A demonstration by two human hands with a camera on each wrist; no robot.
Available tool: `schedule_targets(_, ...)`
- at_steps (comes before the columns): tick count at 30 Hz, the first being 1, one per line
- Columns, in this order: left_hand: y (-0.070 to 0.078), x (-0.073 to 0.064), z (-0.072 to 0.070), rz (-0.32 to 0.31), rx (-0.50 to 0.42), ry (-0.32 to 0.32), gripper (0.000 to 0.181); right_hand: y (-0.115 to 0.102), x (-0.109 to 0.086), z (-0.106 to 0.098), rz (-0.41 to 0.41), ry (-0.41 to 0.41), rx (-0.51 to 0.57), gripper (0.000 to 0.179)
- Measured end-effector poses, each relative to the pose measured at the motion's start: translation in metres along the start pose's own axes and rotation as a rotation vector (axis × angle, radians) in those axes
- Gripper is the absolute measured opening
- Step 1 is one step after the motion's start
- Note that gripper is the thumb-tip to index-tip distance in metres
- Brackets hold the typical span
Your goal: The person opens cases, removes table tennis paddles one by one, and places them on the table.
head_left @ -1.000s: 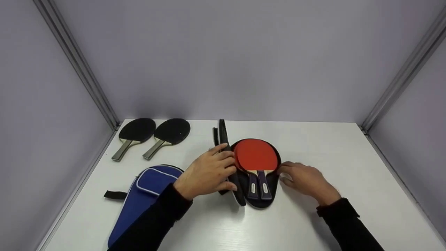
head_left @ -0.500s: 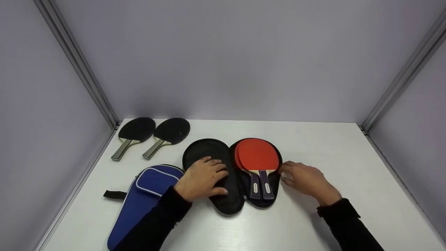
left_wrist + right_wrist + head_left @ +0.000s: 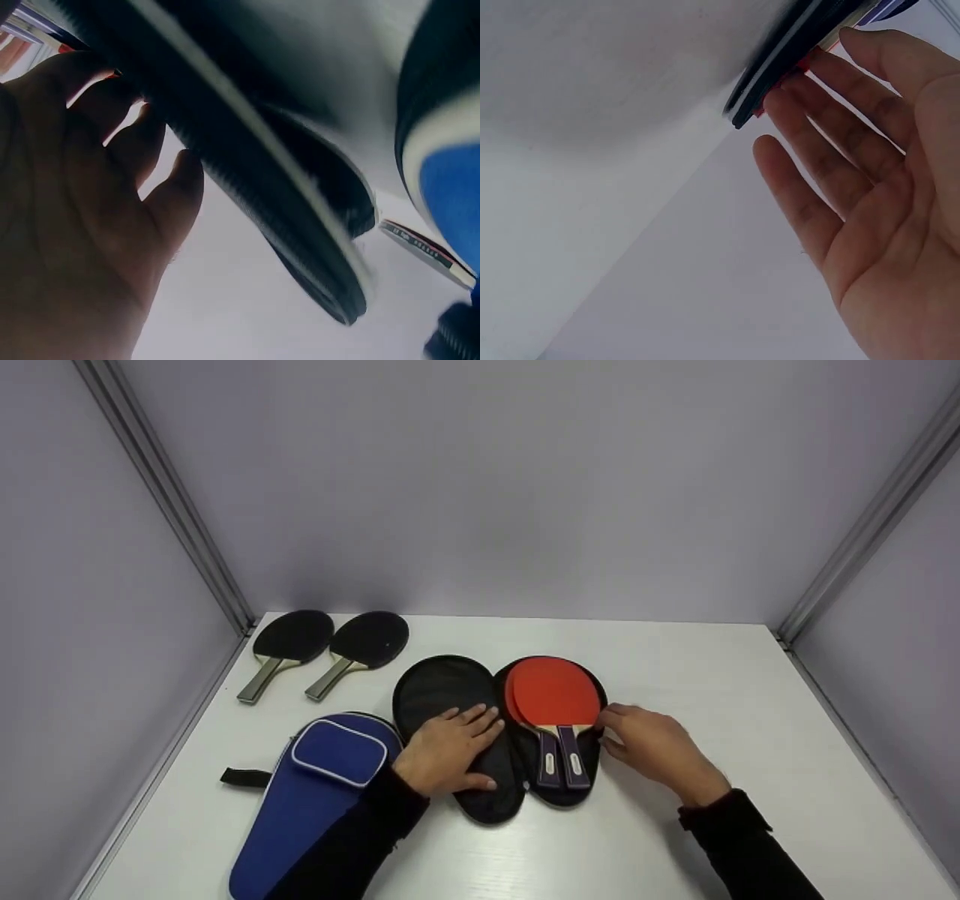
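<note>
Two paddles (image 3: 556,691) in right half of case (image 3: 439,682), bag (image 3: 289,817) at left; other paddles (image 3: 370,640) behind bag

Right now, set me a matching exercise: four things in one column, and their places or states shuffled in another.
1. blue case
2. red paddles
3. black paddles
4. black case

A. spread open
B. at the table's back left
C. white-trimmed, front left
D. lying inside the black case

Pairs: 1-C, 2-D, 3-B, 4-A

The left hand (image 3: 82,202) sits at 9 o'clock, fingers along the edge of a black case (image 3: 225,139) slanting from 11 to 5 o'clock; a white-trimmed blue bag (image 3: 454,191) shows at 3 o'clock.
</note>
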State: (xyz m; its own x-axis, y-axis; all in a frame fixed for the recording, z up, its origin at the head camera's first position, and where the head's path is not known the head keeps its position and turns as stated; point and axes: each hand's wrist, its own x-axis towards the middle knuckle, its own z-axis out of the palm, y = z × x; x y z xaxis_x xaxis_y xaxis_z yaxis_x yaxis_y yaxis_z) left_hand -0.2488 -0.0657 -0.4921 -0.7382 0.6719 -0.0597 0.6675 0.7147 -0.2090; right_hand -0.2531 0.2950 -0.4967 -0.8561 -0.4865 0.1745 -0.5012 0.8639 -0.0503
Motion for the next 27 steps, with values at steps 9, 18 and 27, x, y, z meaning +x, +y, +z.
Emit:
schedule_targets(9, 0.006, 0.012, -0.001, -0.084, -0.103, -0.044, 0.102, -0.006, 0.000, 0.001, -0.262, 0.064, 0.016, 0.040)
schedule_targets(18, 0.004, 0.031, 0.008, -0.137, -0.162, -0.077, 0.107, -0.016, 0.004, 0.010, -0.449, 0.076, -0.028, 0.042)
schedule_targets(27, 0.000, 0.042, 0.029, -0.145, -0.188, -0.073, 0.112, -0.023, 0.004, 0.012, -0.550, 0.140, -0.191, 0.043)
